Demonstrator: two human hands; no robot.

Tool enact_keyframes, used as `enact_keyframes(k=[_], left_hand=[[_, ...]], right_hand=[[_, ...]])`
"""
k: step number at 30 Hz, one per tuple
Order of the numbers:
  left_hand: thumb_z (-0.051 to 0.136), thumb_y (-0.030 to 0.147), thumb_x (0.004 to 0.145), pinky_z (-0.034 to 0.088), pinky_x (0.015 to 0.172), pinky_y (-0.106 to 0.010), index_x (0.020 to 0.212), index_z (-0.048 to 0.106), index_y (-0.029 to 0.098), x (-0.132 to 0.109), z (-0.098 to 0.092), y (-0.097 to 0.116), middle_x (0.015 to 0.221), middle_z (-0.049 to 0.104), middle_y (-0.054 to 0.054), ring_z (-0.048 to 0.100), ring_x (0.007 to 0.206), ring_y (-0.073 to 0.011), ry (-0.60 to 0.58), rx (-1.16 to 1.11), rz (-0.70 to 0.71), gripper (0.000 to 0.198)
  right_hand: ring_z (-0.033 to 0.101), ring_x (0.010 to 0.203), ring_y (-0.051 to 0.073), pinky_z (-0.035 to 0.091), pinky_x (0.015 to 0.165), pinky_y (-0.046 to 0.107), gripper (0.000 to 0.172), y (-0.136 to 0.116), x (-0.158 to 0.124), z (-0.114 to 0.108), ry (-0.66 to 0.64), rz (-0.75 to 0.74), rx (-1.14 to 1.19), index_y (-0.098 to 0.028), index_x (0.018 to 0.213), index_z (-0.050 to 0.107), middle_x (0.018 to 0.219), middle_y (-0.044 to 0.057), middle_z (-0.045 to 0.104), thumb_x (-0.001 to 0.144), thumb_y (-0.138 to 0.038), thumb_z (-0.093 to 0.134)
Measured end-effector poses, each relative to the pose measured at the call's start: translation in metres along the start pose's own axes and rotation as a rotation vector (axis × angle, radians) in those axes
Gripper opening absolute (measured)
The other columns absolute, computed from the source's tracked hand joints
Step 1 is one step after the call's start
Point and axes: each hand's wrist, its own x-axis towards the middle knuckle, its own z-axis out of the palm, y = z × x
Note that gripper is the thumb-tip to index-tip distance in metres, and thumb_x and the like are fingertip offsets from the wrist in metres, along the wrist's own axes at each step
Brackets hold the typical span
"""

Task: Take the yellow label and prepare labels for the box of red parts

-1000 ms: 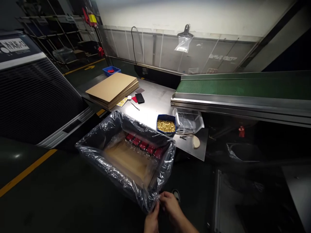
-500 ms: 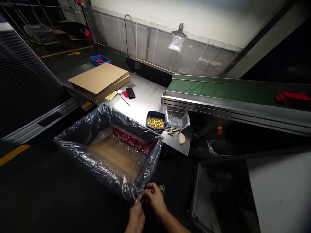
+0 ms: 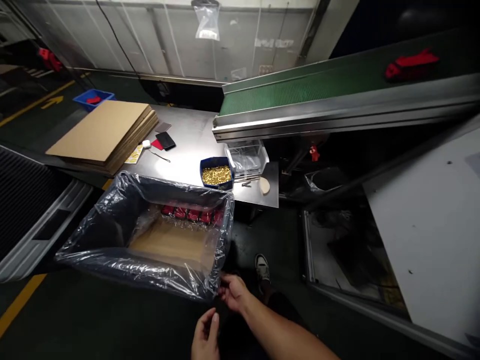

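Observation:
A bin lined with clear plastic [image 3: 150,272] stands at the lower left of the head view. Cardboard [image 3: 168,242] covers its bottom, and a row of red items [image 3: 193,215] lies along its far side under film. At the bin's near right corner is my right hand [image 3: 233,294], its fingers curled at the liner's edge; what they hold, if anything, is hidden. Below that corner, apart from the liner, my left hand [image 3: 206,332] has its thumb and fingers separated, with nothing between them.
Beyond the bin, a metal table [image 3: 187,127] bears stacked cardboard sheets [image 3: 101,130], a black phone [image 3: 165,140] and a blue tray of gold pieces [image 3: 216,175]. A green conveyor [image 3: 285,94] carries a red item [image 3: 410,66]. A white panel [image 3: 431,215] stands at right.
My left hand has let go of the liner and opened below the corner. My right hand stays by the corner. The view has turned right, bringing more of the conveyor and a shoe into sight.

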Motion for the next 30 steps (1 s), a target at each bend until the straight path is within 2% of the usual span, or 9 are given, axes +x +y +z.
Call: enact_keyframes(k=[4, 7, 9, 12, 17, 21, 24, 27, 30], left_hand=[[0.065, 0.052, 0.081, 0.049, 0.089, -0.041, 0.1, 0.068, 0.02, 0.008, -0.026, 0.018, 0.101, 0.067, -0.009, 0.062, 0.096, -0.0272, 0.073, 0.344, 0.541, 0.037], [0.064, 0.045, 0.084, 0.044, 0.095, -0.044, 0.104, 0.067, 0.019, 0.031, -0.026, 0.036, 0.105, 0.067, -0.01, 0.061, 0.102, -0.0283, 0.086, 0.573, 0.897, 0.033], [0.06, 0.042, 0.089, 0.04, 0.095, -0.044, 0.11, 0.065, 0.019, 0.046, -0.022, 0.043, 0.109, 0.066, -0.01, 0.059, 0.105, -0.0291, 0.092, 0.725, 1.028, 0.031], [0.053, 0.035, 0.096, 0.037, 0.091, -0.043, 0.115, 0.062, 0.021, 0.06, -0.017, 0.044, 0.112, 0.066, -0.009, 0.058, 0.107, -0.0285, 0.086, 0.91, 1.128, 0.026], [0.045, 0.025, 0.099, 0.034, 0.093, -0.044, 0.112, 0.062, 0.019, 0.07, -0.017, 0.036, 0.108, 0.067, -0.008, 0.057, 0.106, -0.0284, 0.084, 1.061, 1.26, 0.023], [0.042, 0.021, 0.098, 0.033, 0.092, -0.044, 0.111, 0.062, 0.018, 0.075, -0.015, 0.037, 0.107, 0.067, -0.009, 0.057, 0.106, -0.0286, 0.072, 1.125, 1.294, 0.024], [0.041, 0.02, 0.099, 0.034, 0.091, -0.042, 0.111, 0.061, 0.018, 0.077, -0.014, 0.038, 0.106, 0.067, -0.008, 0.057, 0.105, -0.0278, 0.06, 1.146, 1.298, 0.024], [0.041, 0.021, 0.099, 0.034, 0.091, -0.041, 0.111, 0.061, 0.017, 0.076, -0.014, 0.039, 0.106, 0.067, -0.008, 0.057, 0.104, -0.0269, 0.043, 1.149, 1.307, 0.024], [0.04, 0.021, 0.098, 0.034, 0.091, -0.04, 0.11, 0.061, 0.017, 0.076, -0.015, 0.038, 0.104, 0.067, -0.008, 0.058, 0.103, -0.0268, 0.044, 1.139, 1.311, 0.024]], right_hand=[[0.029, 0.035, 0.004, 0.021, 0.036, 0.018, 0.035, 0.009, 0.007, 0.019, 0.059, 0.103, 0.101, -0.016, 0.071, 0.05, 0.046, -0.01, 0.037, 0.096, -0.039, 0.047], [0.028, 0.033, 0.004, 0.018, 0.034, 0.017, 0.018, 0.008, 0.007, 0.021, 0.107, 0.081, 0.14, -0.015, 0.083, 0.054, 0.046, -0.012, 0.037, 0.095, -0.027, 0.049], [0.03, 0.033, 0.004, 0.018, 0.034, 0.016, 0.006, 0.006, 0.004, 0.018, 0.098, 0.066, 0.152, -0.015, 0.087, 0.056, 0.045, -0.012, 0.039, 0.091, -0.018, 0.052], [0.037, 0.036, 0.005, 0.021, 0.034, 0.016, 0.009, 0.001, -0.007, 0.012, 0.051, 0.036, 0.18, -0.013, 0.086, 0.059, 0.048, -0.008, 0.048, 0.081, -0.009, 0.053], [0.054, 0.054, 0.008, 0.032, 0.039, 0.017, 0.011, -0.006, -0.022, 0.002, -0.044, -0.014, 0.26, -0.012, 0.079, 0.064, 0.066, 0.0, 0.061, 0.071, -0.019, 0.061], [0.048, 0.045, 0.007, 0.034, 0.04, 0.019, 0.013, -0.006, -0.021, -0.001, -0.079, 0.037, 0.28, -0.011, 0.079, 0.063, 0.06, -0.001, 0.059, 0.067, -0.017, 0.065], [0.039, 0.038, 0.005, 0.029, 0.038, 0.017, 0.009, -0.004, -0.015, 0.008, 0.041, 0.059, 0.274, -0.013, 0.081, 0.06, 0.05, -0.005, 0.052, 0.072, -0.013, 0.061], [0.041, 0.037, 0.004, 0.024, 0.036, 0.015, 0.009, -0.003, -0.012, 0.02, 0.202, 0.058, 0.246, -0.014, 0.082, 0.058, 0.047, -0.006, 0.051, 0.075, -0.009, 0.058], [0.042, 0.035, 0.005, 0.021, 0.032, 0.016, 0.006, -0.004, -0.017, 0.029, 0.275, 0.042, 0.22, -0.013, 0.081, 0.06, 0.047, -0.005, 0.052, 0.077, -0.01, 0.056]])
